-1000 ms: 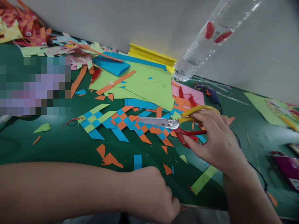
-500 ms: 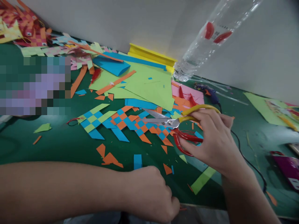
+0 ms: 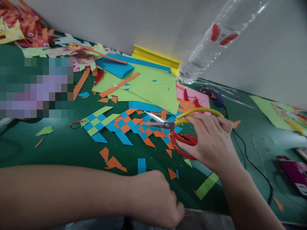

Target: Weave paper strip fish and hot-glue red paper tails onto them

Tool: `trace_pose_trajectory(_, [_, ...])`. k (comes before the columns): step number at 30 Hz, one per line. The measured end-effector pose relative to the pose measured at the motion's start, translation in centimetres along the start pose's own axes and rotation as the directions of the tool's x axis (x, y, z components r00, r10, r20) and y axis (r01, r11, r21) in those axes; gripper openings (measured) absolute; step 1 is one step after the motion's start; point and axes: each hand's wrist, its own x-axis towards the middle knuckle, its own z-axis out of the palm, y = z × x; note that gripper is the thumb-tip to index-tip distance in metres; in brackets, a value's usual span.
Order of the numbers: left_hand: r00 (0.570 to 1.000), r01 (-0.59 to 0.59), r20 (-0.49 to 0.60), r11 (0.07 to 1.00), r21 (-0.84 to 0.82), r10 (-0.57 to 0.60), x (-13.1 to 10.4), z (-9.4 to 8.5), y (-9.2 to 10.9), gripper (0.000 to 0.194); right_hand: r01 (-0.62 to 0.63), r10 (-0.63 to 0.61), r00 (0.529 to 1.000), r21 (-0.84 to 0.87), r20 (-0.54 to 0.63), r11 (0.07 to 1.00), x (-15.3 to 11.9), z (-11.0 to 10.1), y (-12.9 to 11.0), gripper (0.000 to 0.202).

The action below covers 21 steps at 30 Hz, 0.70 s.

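My right hand (image 3: 211, 137) is wrapped round the handles of scissors (image 3: 169, 125), one handle yellow and one red. Their blades are parted and point left above woven orange-and-blue paper fish (image 3: 146, 129). Left of these lies a green-and-blue woven paper fish (image 3: 94, 123) with a red string loop. At the table's front edge my left hand (image 3: 155, 195) is curled closed, its back towards me; whatever its fingers hold, if anything, is hidden. A short blue paper strip (image 3: 141, 165) lies just beyond that hand.
Green paper sheets (image 3: 153, 89) and a yellow channel-shaped piece (image 3: 155, 57) lie at the back. A water bottle (image 3: 216, 41) leans at the wall. A glue gun (image 3: 214, 95) trails a black cord on the right, near a purple packet (image 3: 294, 172). Paper scraps litter the green table (image 3: 72, 150).
My right hand has moved a little to the left with the scissors, whose blades look slightly wider apart. My left hand has stayed in place.
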Motion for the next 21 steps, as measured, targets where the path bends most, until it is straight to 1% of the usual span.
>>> trace_pose_trajectory(7, [1.0, 0.001, 0.03, 1.0, 0.001, -0.001, 0.05, -0.31, 0.0, 0.026, 0.067, -0.069, 0.994, -0.026, -0.086, 0.997, 0.23, -0.33, -0.04, 0.04])
trace_pose_trajectory(14, [1.0, 0.003, 0.01, 1.0, 0.007, -0.003, 0.06, -0.32, 0.08, 0.023, 0.094, -0.096, 0.993, -0.028, -0.074, 0.995, 0.09, -0.4, 0.37, 0.042])
trace_pose_trajectory(18, [1.0, -0.004, 0.022, 1.0, 0.011, 0.004, 0.1, -0.33, -0.08, 0.021, 0.091, -0.093, 0.992, -0.03, -0.083, 0.995, -0.01, -0.39, 0.47, 0.041])
trace_pose_trajectory(21, [1.0, -0.001, 0.003, 1.0, 0.015, 0.001, 0.03, -0.22, -0.06, 0.022, 0.096, -0.099, 0.991, -0.038, -0.086, 0.995, 0.03, -0.38, 0.34, 0.04])
